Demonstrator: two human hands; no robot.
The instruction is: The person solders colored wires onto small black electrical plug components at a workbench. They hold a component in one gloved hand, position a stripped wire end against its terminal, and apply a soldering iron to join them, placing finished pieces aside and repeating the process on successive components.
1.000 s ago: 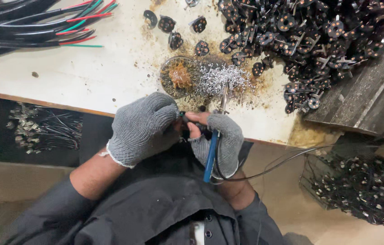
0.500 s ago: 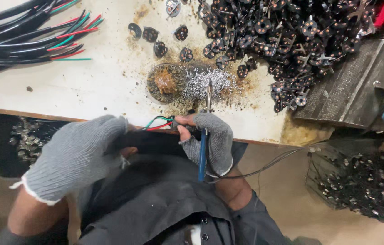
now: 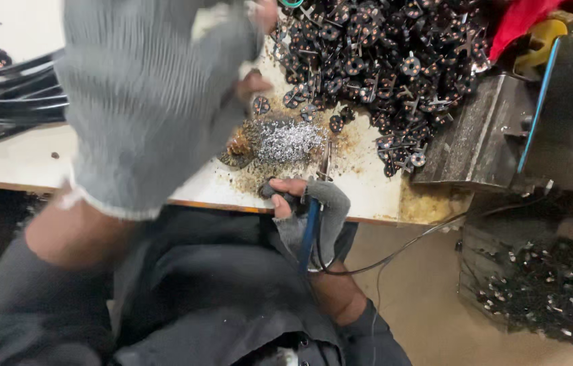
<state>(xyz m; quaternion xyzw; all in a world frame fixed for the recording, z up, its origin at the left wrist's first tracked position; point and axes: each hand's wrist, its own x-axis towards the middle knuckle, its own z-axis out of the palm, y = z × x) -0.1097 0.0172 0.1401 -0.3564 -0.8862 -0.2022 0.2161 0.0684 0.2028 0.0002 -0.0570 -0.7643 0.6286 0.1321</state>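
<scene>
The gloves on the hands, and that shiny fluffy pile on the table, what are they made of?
The gloves look like knitted grey fabric, probably cotton: ribbed rows show on the left hand, and bare fingertips stick out on the right hand. The shiny pile looks like tangled metal shavings or wire wool, silvery and glinting. The table looks like painted white board, stained brown; the core is hard to tell.

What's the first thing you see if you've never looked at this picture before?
A big grey-gloved left hand fills the upper left, blurred, raised over the white table. Lower middle, the right hand grips a blue-handled soldering iron at the table's edge. A huge heap of small black round parts covers the upper right.
</scene>
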